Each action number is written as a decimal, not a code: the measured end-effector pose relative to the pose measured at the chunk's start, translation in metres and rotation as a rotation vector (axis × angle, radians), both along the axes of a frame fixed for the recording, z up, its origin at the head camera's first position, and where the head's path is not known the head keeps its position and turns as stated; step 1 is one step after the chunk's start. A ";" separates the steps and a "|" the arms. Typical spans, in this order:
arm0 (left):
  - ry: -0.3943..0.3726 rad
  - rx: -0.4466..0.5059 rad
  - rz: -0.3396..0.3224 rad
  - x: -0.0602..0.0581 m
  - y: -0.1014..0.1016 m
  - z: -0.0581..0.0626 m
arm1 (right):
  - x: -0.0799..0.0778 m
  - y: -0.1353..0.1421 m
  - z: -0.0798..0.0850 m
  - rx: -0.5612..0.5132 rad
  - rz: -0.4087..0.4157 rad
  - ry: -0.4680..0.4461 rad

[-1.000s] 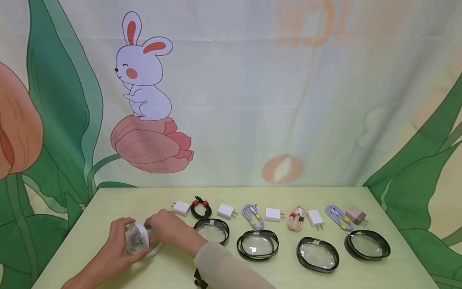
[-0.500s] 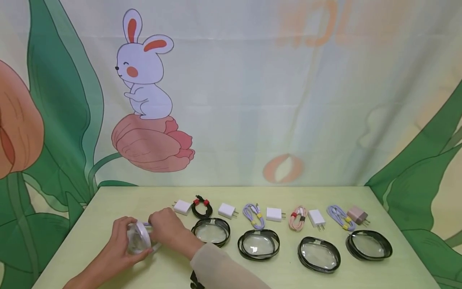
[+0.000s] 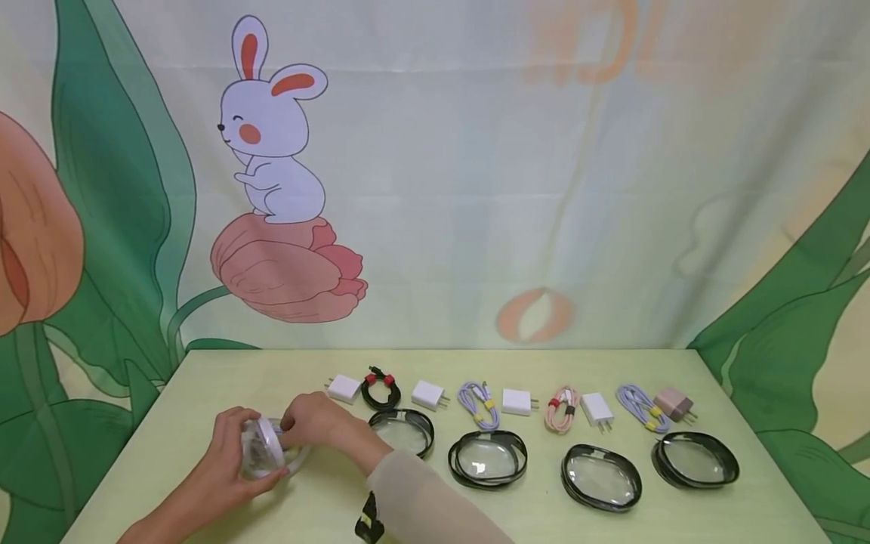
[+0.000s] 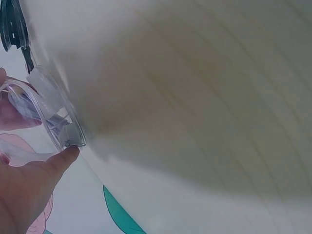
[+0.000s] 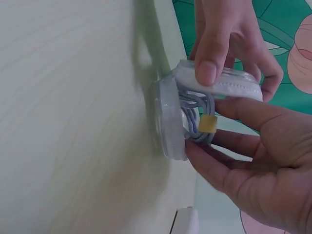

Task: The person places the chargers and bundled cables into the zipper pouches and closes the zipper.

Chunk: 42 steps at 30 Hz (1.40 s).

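My left hand grips a round clear case with a white rim, held tilted on edge over the left part of the table. The case is partly unfolded, its two halves apart, in the right wrist view. My right hand reaches into the gap and pinches a coiled bluish-grey cable bound with a yellow strap. In the left wrist view, a pale block shows through the clear wall by the left thumb.
Along the back stand white charger plugs, a pinkish plug and coiled cables in black, lavender and pink. Several clear cases with black rims lie in front. A printed cloth hangs behind the table.
The case has shifted slightly to the right and turned a little in the left hand. The right hand stays at its opening with small finger movements.
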<state>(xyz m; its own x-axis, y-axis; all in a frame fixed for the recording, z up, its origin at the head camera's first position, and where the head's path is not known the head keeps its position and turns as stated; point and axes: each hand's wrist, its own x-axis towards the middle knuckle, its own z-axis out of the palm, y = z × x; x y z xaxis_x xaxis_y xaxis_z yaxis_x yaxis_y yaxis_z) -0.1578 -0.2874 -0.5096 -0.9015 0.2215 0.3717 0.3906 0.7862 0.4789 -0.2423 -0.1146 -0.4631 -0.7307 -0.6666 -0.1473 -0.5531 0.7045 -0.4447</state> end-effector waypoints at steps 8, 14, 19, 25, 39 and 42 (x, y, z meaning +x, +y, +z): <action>0.017 -0.009 -0.013 -0.001 -0.002 -0.003 | -0.001 -0.001 -0.009 0.053 0.125 0.113; 0.038 -0.001 -0.013 -0.003 -0.002 -0.003 | 0.004 -0.006 -0.018 0.086 0.123 0.224; 0.041 -0.007 -0.017 -0.005 -0.003 -0.004 | 0.006 -0.009 -0.025 0.088 0.102 0.327; 0.045 -0.013 -0.023 -0.006 -0.005 -0.003 | 0.011 -0.009 -0.028 0.123 0.061 0.399; 0.045 -0.035 -0.001 -0.004 -0.002 -0.002 | -0.016 0.010 -0.010 0.072 0.090 0.208; -0.007 -0.049 0.019 -0.003 -0.001 0.001 | -0.028 0.017 -0.005 0.074 0.073 0.249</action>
